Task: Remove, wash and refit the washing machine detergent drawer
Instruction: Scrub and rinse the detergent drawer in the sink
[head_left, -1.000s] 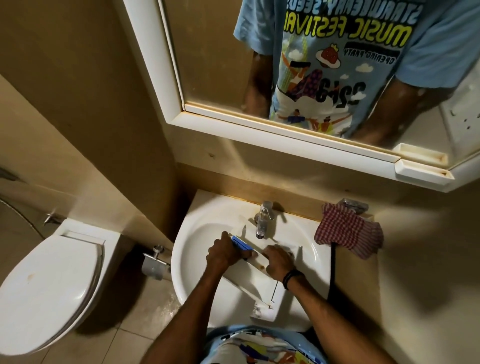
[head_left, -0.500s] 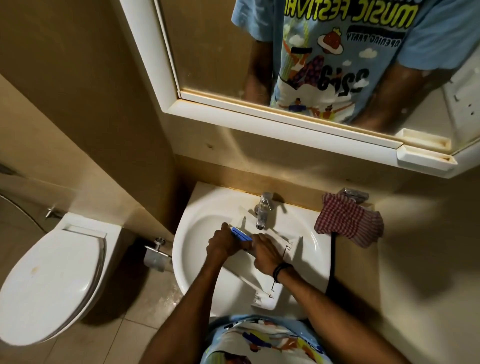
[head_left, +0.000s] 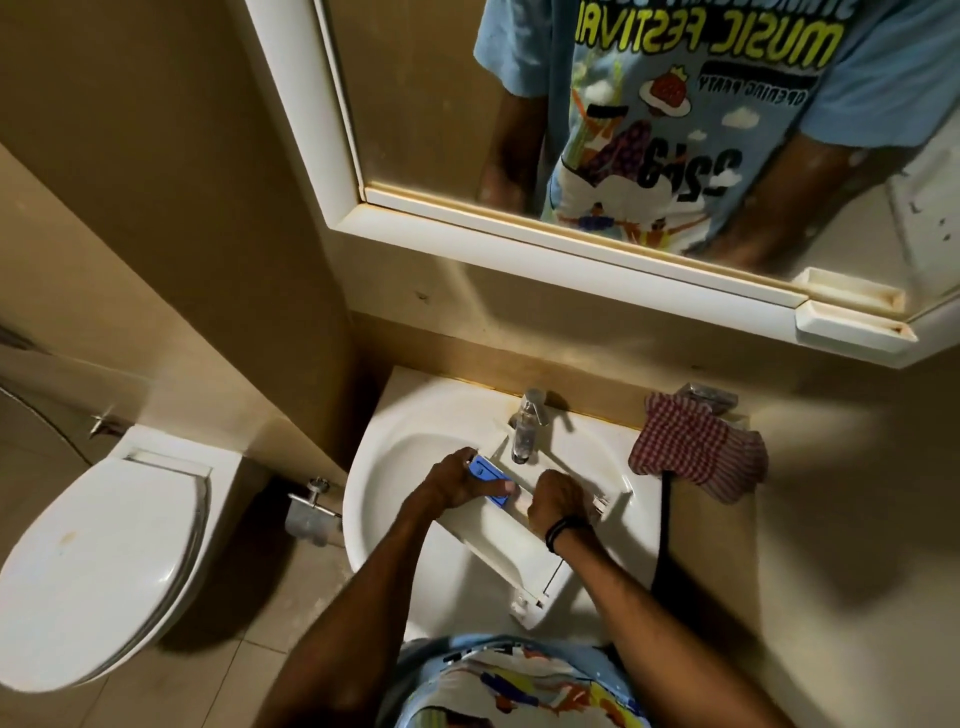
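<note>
- White porcelain forms the basin (head_left: 395, 452), a rounded bowl fixed against a tan wall (head_left: 156, 156), with a yellowed seam along its back edge.
- The drawer (head_left: 511, 543) lies slantwise in the basin, one end under the tap (head_left: 525, 426), the other end resting over the front rim near the person's shirt.
- The left hand (head_left: 457, 486) closes around the drawer's left side, thumb laid across the top beside a blue insert (head_left: 485, 475).
- The right hand (head_left: 558, 501) curls down over the drawer's far right part, fingers folded onto it; what the fingertips press on cannot be told. A dark band circles that wrist.
- The tap is chrome, standing at the middle of the basin's back ledge; whether water runs cannot be told.
- A red-checked cloth (head_left: 698, 449) hangs over the basin's right corner, partly covering a metal fitting behind it.
- A white-framed mirror (head_left: 441, 104) hangs above, reflecting a blue printed T-shirt and both forearms; a small white shelf (head_left: 857, 330) juts from its lower right corner.
- A white toilet (head_left: 98, 561) with its lid shut stands at the left, well apart from the basin.
- A metal valve (head_left: 311, 512) sticks out of the wall between toilet and basin.
- The floor (head_left: 208, 675) is pale tile with thin grout lines.
</note>
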